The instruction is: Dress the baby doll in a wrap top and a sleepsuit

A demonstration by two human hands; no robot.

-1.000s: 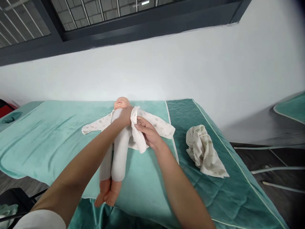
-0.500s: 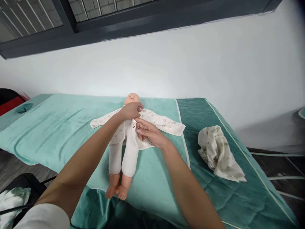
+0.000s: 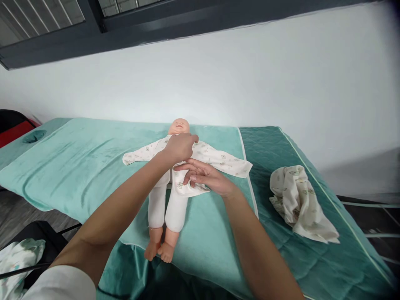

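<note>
A baby doll [image 3: 180,126] lies on its back, feet toward me, in white leggings [image 3: 176,210] with bare feet. Its patterned white baby shirt [image 3: 223,160] has both sleeves spread wide. On the doll's upper chest, my left hand [image 3: 181,146] is closed with curled fingers on the shirt; the exact spot it grips is hidden. Just below it, my right hand [image 3: 208,177] rests on the shirt's lower front panel. Its first fingers are stretched out to the left, with the thumb apart. Part of the shirt front is hidden behind both hands.
The doll lies on a light green cover [image 3: 93,158] over a bed against a white wall [image 3: 265,75]. At the right, a crumpled patterned cloth [image 3: 301,202] lies on the darker green quilted sheet [image 3: 262,146]. A black chair [image 3: 46,237] holds another cloth [image 3: 21,262] at lower left.
The shirt's front panel now lies across the doll's lower belly, over the top of the leggings. My right fingers have straightened over it. The whole view has shifted slightly.
</note>
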